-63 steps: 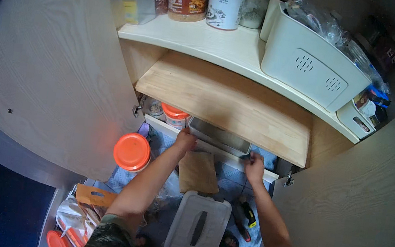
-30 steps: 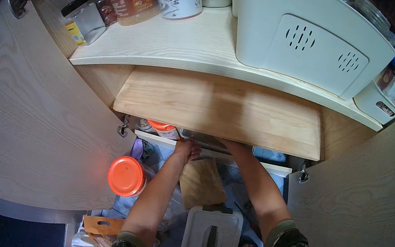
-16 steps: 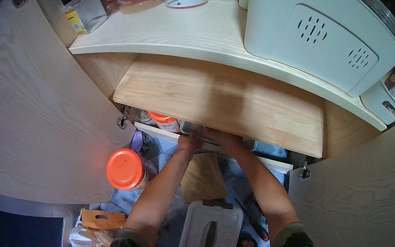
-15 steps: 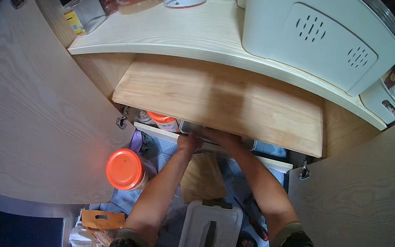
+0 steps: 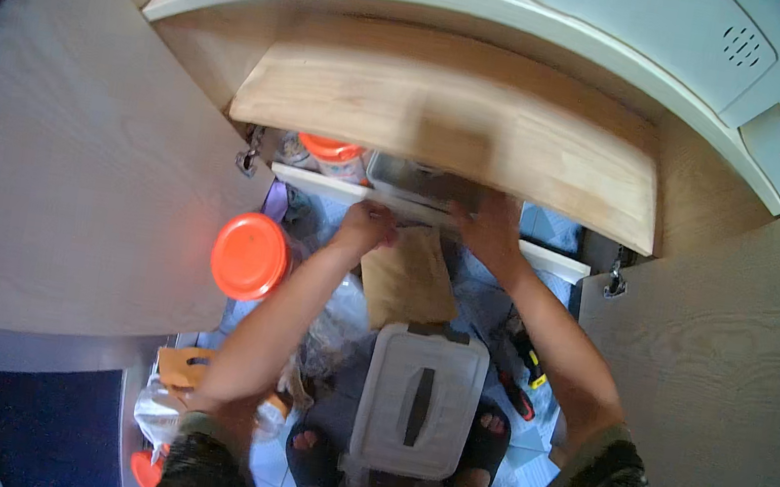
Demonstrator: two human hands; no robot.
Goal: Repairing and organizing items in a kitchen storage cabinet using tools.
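Observation:
My left hand [image 5: 369, 227] is over the low front strip of the cabinet, just above a brown paper packet [image 5: 408, 281]. Its fingers are curled, and a small pinkish bit shows beside them that I cannot make out. At the right end of a clear plastic container [image 5: 397, 177], which sits in the cabinet bottom under the wooden shelf board [image 5: 332, 86], is my right hand [image 5: 494, 228]. Its fingers are apart and slightly blurred; whether they touch the container is unclear. An orange-lidded jar [image 5: 342, 159] stands left of that container.
Between my feet stands a lidded storage box [image 5: 390, 383] with a grey handle. Another orange-lidded jar [image 5: 251, 256] is at the left, screwdrivers [image 5: 516, 394] at the right. Open cabinet doors [image 5: 84, 151] flank me; a white bin [image 5: 658, 37] sits on the upper shelf.
The view has tilted down, so the shelves sit higher in it. Both hands have come back from under the board; the left is now nearer me, the right is farther to the right.

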